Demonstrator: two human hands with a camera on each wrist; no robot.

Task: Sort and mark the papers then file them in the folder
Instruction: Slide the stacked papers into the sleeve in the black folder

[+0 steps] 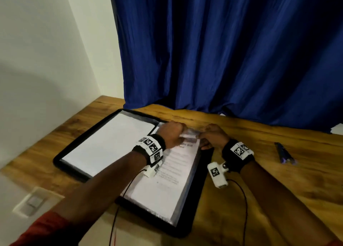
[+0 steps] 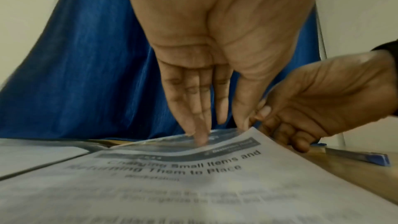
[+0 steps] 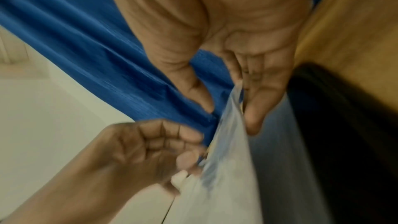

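While in folder (image 1: pixel 194 218), printed sheet (image 1: pixel 167 186) lengthwise toward curtain (image 1: pixel 222 51), far heading edge in pinch of left hand (image 1: pixel 171 134) and right hand (image 1: pixel 213 136).

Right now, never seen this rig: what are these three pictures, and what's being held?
No robot: these are a person's two bare hands, with a camera strapped to each wrist and one worn on the head. The wide picture is the head view; the two close-ups look along each hand. On the brown wooden table lie an open black folder and, to its right, a blue pen. The left hand pinches the top edge of the folder's clear plastic sleeve. The right hand pinches the top corner of the printed white paper sheet there. A blue curtain hangs behind.
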